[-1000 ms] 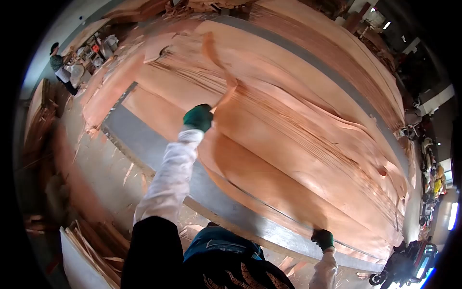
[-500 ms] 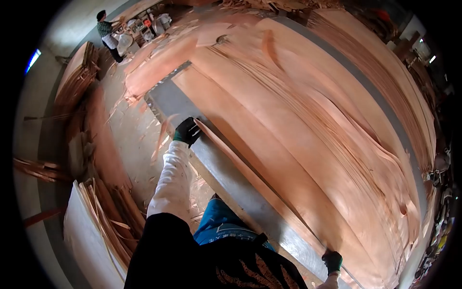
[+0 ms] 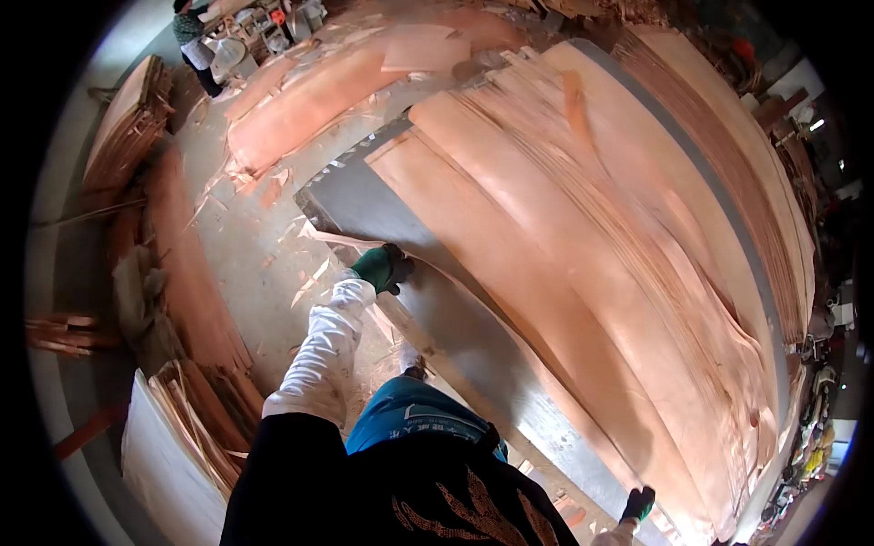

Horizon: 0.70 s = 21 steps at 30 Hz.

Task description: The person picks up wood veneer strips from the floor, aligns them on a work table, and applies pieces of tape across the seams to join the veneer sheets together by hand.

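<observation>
- Left hand, in a green and dark glove, has its fingers curled around a long, narrow wood strip; a pale end sticks out past it over the bench edge.
- Right hand, also gloved, is at the strip's other end; it is too small and dark to tell whether its fingers grasp the wood.
- Between the 2 hands, the strip runs lengthwise along the near side of a pile of thin wood sheets.
- Under the pile is a grey bench, its surface bare along the near side and at the far left corner.
- Beyond the pile's far side, past a grey band, is another stack.
- Left of the bench, reddish sheets and scraps litter the floor.
- At the upper left, 1 other person stands well apart.
</observation>
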Tool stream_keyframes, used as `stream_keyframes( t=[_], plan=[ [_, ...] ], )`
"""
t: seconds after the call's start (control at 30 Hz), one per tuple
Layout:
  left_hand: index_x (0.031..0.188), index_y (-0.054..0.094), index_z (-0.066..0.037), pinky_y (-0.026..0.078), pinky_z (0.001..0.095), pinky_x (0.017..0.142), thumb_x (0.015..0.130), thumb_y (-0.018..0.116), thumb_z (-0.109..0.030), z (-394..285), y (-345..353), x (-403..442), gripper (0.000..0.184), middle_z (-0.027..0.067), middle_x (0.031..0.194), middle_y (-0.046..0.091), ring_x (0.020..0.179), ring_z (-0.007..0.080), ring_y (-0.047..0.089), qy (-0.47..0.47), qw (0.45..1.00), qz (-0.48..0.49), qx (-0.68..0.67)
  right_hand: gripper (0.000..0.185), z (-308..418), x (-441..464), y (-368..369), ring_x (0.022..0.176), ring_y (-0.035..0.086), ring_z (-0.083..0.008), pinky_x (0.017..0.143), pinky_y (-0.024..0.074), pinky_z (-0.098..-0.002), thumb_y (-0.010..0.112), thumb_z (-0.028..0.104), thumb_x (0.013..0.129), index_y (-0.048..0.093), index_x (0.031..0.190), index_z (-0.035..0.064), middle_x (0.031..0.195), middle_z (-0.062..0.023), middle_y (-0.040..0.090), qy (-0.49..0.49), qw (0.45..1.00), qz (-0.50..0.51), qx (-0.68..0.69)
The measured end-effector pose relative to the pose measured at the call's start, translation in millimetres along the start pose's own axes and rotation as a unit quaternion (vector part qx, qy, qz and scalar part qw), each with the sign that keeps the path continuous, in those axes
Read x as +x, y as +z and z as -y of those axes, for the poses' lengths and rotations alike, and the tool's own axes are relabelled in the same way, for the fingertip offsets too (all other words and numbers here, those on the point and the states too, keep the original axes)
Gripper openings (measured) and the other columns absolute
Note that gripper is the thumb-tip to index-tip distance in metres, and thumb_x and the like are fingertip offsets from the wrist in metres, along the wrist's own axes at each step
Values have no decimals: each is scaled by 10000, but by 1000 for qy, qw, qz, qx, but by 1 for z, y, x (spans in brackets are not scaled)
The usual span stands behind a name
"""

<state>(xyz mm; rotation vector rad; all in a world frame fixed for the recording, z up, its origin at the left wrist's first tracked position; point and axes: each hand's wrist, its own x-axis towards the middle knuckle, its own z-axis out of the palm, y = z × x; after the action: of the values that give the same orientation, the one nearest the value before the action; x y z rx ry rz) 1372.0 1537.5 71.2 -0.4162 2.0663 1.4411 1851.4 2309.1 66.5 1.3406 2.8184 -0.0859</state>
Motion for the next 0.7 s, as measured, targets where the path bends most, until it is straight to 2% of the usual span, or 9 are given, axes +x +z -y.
stream_keyframes(
  t=[0.07,0.1,0.2,0.27,0.43,0.57,0.63,0.67,0.7],
  plan=[
    [1118,567,-16,481,254,535,808,686,-166,32,-21,15,365,98,824,685,719,166,643,108,994,25,26,349,125,-41,-33,1096,578,-322,991,436,-402,574,81,811,621,1139,-28,1152,-190,624,19,984,-29,172],
    [1102,577,-11,479,254,542,815,672,-136,20,-28,18,327,85,834,678,704,156,630,89,992,52,67,325,162,-51,-35,1091,581,-313,986,438,-397,526,87,855,624,1150,-9,1141,-171,630,-86,994,-27,70],
    [1045,615,1,483,268,555,820,644,-69,-7,-35,8,238,77,866,665,690,156,619,101,993,56,-23,217,293,-97,-44,1043,606,-271,949,458,-362,551,81,897,648,1084,28,1084,-125,654,-138,973,19,182],
    [1065,616,1,495,279,567,822,655,-78,1,-36,26,259,80,883,669,694,162,622,89,995,45,4,190,340,-114,-43,1023,611,-261,915,475,-357,547,61,902,654,1057,39,1063,-124,657,-313,937,-14,156],
    [1157,604,0,542,313,610,844,662,-114,-1,-42,3,338,82,947,657,721,180,634,87,982,65,-156,168,378,-119,-37,969,632,-243,869,501,-340,543,43,912,663,1028,40,1023,-111,667,-284,930,-16,232],
    [1165,611,-35,543,291,634,861,664,-127,11,-66,-37,322,65,927,657,773,154,640,104,991,-6,-88,164,392,-127,-43,945,640,-219,845,515,-326,540,31,912,667,1016,39,1009,-100,673,-290,913,-18,285],
    [1164,612,-52,545,303,695,867,664,-136,29,-64,-38,313,93,935,670,817,187,660,241,956,-129,109,195,399,-129,-39,973,638,-240,866,504,-331,541,9,888,662,1038,37,1024,-109,670,-361,889,-21,282],
    [1155,613,-52,537,383,766,875,633,-196,13,-55,-51,316,210,944,675,846,335,671,352,888,-214,205,216,403,-129,-35,991,631,-255,878,499,-341,549,9,873,656,1059,38,1041,-115,666,-386,889,-28,246],
    [1188,598,-53,527,417,802,874,629,-205,3,-47,-57,350,213,1015,664,912,367,650,377,872,-217,226,242,406,-127,-30,1009,625,-271,890,493,-350,557,8,858,650,1081,38,1058,-120,662,-412,887,-30,208]
  ],
)
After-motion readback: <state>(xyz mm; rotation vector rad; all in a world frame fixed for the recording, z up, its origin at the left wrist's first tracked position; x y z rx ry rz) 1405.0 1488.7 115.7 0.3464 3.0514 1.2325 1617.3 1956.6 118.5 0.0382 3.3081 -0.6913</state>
